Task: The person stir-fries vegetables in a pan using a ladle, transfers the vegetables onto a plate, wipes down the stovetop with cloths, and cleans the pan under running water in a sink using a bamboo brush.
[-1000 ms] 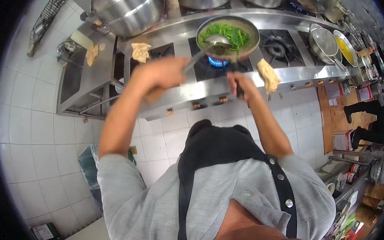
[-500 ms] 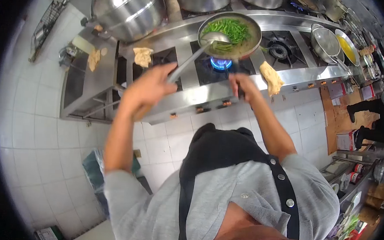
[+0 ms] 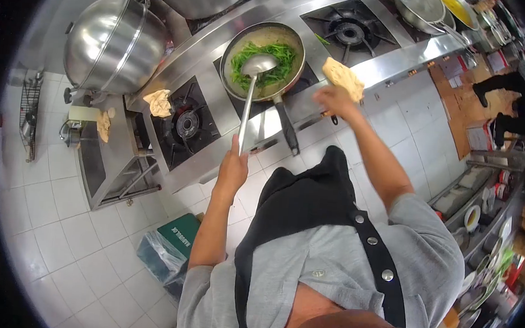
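Fingers are wrapped round the ladle [image 3: 248, 106] by the left hand [image 3: 233, 169]; at the yellowish cloth [image 3: 346, 79], the right hand's [image 3: 335, 101] grip cannot be told. Greens [image 3: 283, 53] are pressed under the ladle's bowl, inside the pan [image 3: 270, 33].

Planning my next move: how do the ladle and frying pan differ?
The ladle is in the left grip; the frying pan is unheld. The ladle looks silvery; the frying pan has a black handle. The ladle's bowl is narrower than the frying pan. Both handles extend toward the person.
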### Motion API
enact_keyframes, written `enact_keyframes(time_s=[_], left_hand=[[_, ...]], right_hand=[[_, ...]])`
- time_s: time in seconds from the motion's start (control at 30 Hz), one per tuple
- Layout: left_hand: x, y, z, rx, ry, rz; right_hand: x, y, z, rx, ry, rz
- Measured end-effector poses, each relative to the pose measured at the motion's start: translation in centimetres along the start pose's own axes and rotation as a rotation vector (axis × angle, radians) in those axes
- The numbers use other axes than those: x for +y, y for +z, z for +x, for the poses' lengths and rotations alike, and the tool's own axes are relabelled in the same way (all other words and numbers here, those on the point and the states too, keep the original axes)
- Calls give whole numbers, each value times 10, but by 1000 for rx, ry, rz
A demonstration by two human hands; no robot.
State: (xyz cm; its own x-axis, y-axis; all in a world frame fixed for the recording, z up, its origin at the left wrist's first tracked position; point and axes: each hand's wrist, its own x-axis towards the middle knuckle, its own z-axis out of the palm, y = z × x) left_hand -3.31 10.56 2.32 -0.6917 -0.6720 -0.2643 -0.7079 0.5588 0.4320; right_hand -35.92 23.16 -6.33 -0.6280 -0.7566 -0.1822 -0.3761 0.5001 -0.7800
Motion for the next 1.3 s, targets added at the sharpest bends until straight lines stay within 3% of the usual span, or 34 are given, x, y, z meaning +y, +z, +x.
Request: enact_keyframes(time_s=[0.07,0.13,0.17,0.27,0.37,0.5,0.6,0.63,0.73,0.87,0.9,0.97,1.07,1.1,1.2,1.3], left_hand=[[-1,3,-1,36,41,-84],[19,-12,2,14,-22,-109],[17,-8,6,-20,-159,-147],[35,2,12,135,-71,-146],[57,15,5,221,-216,-261],[118,-12,-5,225,-555,-823],[133,-36,-19,262,-549,-862],[136,-42,-23,276,-514,-887],[127,-47,-32,251,-472,-813],[88,-38,-26,212,-228,-441],[77,-31,-16,211,-104,-344],[43,-3,26,32,-65,-247],[58,7,30,-54,-95,-116],[33,7,18,-57,-8,-130],[-31,-18,16,-28,85,-40],[4,-47,46,-128,-98,-68]], right_hand=[[40,-24,61,251,-212,-25],[45,-42,125,349,-134,-214],[42,-48,148,336,-144,-297],[32,-53,217,289,-198,-528],[38,-39,252,181,-266,-703],[42,-29,266,120,-319,-723],[10,-55,258,171,-70,-455],[-30,-85,225,86,-96,-229],[-64,-80,192,37,-476,-107],[-55,-87,114,13,-234,16],[-38,-81,97,59,-203,-175],[18,-50,65,126,-127,-560],[88,1,63,323,-362,-640],[81,12,62,419,-341,-671],[75,43,58,400,-490,-474],[65,119,-2,380,-352,-281]])
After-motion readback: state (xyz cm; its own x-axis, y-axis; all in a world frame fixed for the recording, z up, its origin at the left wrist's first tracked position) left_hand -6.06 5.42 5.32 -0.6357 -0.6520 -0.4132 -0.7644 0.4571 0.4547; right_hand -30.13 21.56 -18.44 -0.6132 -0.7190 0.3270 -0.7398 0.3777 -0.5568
